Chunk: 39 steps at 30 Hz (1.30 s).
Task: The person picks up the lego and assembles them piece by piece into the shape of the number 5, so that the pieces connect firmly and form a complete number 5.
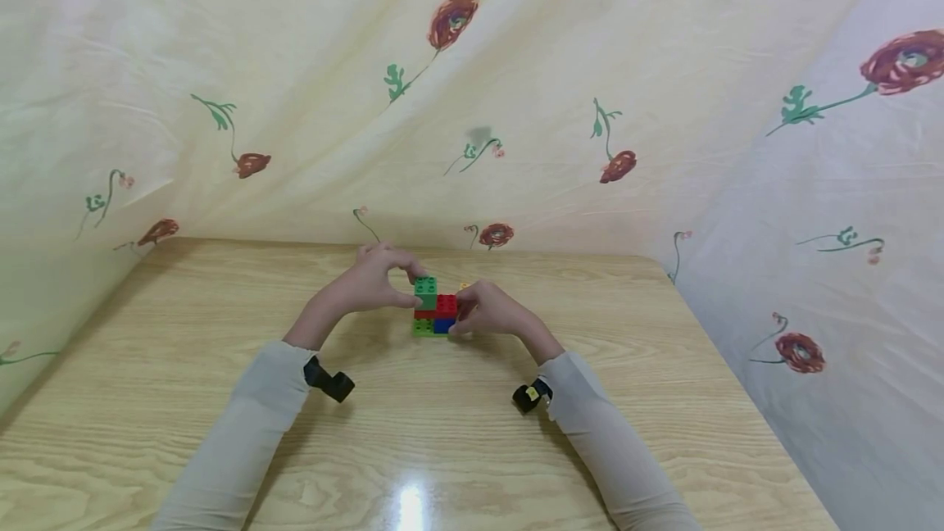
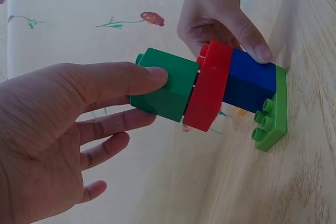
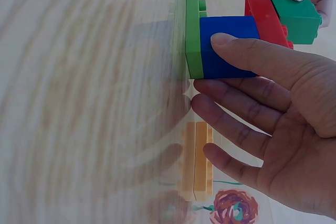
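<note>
The left hand [image 1: 369, 279] pinches a green block [image 1: 425, 292] between thumb and fingers. In the left wrist view that green block [image 2: 167, 83] sits on one end of a red block [image 2: 211, 86], with a thin gap between them. Below the red block is a blue block [image 2: 251, 81], standing on one end of a light green plate [image 2: 278, 114] whose other studs are bare. The right hand [image 1: 492, 310] holds the blue block [image 3: 228, 45], thumb on one side and fingers on the other, as the right wrist view shows.
A yellow-orange block [image 3: 195, 161] lies on the table beyond the right hand's fingers. The wooden table [image 1: 413, 408] ends at a flowered cloth [image 1: 332, 105] behind and at the sides. Both wrists wear small black cameras.
</note>
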{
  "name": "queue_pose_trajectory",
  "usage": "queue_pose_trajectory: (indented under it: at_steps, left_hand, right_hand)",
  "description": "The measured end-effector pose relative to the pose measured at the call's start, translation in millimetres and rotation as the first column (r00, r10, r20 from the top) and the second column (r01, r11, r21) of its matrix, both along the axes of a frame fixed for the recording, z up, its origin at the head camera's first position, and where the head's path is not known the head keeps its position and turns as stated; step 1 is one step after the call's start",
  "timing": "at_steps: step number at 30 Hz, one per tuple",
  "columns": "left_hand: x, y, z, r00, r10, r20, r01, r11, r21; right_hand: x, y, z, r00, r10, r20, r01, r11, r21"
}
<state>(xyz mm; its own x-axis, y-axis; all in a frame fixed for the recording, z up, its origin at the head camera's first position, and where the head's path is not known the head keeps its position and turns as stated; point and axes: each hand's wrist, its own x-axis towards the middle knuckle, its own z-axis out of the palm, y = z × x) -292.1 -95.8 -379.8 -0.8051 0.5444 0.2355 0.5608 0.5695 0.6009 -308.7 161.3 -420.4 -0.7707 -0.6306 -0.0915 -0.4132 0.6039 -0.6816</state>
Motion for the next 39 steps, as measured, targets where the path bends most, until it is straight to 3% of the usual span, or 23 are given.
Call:
queue_pose_trajectory:
  at_steps: [14,39]
  left_hand:
    - [0.4,1.6,0.1,1.0,-0.005,-0.001,0.005,1.0,0.029]
    - [-1.7,-0.6,-0.2,0.998,0.013,0.058,-0.016,0.999,0.041]
  right_hand:
    - [-1.0,0.9,-0.6,1.0,-0.004,0.006,0.003,1.0,0.006]
    - [-1.6,0.7,-0.7,1.0,0.002,-0.002,-0.002,1.0,0.0]
